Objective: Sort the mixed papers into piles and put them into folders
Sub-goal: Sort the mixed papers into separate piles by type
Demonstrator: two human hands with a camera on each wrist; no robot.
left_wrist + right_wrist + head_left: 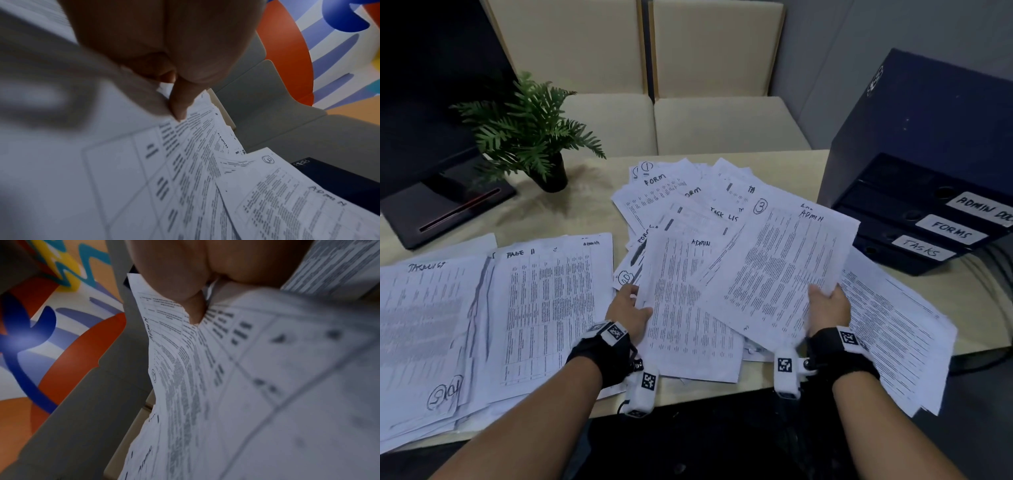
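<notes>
Hands: I see two, the left hand (628, 313) and the right hand (827, 310), both above the near side of the worktop (585, 195).
Left fingers: thumb on top, pinching the near-left edge of one ADMIN sheet (688, 308) that lies on the heap.
Right fingers: grasping the near-right corner of the ADMIN sheet marked 3 (780, 267), which is raised and tilted over the heap.
Mixed heap (671, 195): one loose spread at centre, with FORM, TASK LIST and ADMIN headings showing.
Piles: I count three: the task-list pile (424, 325) far left, the page 11 pile (551, 308) just beside it, and the right pile (893, 335) overhanging the near edge.
Folders (887, 205): three, labelled ADMIN DOC, FORMS and TASKS, spines toward me, by a dark blue box (928, 120) at far right.
Surface: pale worktop carrying one monitor (431, 102) and one potted fern (530, 126) at back left.
Room: two cream seats (688, 120) behind the worktop and a grey wall.
</notes>
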